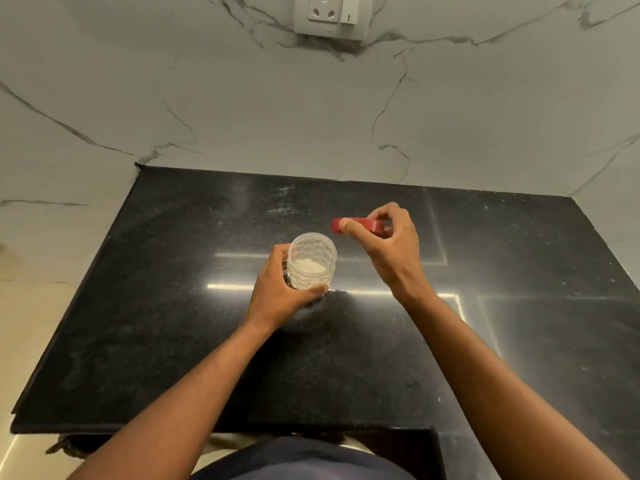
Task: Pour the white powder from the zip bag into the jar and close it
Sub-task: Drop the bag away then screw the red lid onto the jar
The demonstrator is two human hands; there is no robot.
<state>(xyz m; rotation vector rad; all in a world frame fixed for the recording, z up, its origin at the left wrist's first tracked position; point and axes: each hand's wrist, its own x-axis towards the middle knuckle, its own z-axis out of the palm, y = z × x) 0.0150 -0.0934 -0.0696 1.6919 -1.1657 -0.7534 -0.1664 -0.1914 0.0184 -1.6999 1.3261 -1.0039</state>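
A clear patterned plastic jar (312,259) stands upright and uncovered in the middle of the black counter (173,323), with white powder in its lower part. My left hand (277,289) wraps around the jar's left and near side. My right hand (388,244) holds a red round lid (363,226) by its edge, a little above the counter, to the right of and behind the jar's mouth. The lid does not touch the jar. No zip bag is in view.
A marble wall rises behind and on both sides of the counter, with a white socket and switch plate (330,15) high at the back. Traces of white powder (284,202) dust the counter behind the jar. The counter's front edge runs near my body.
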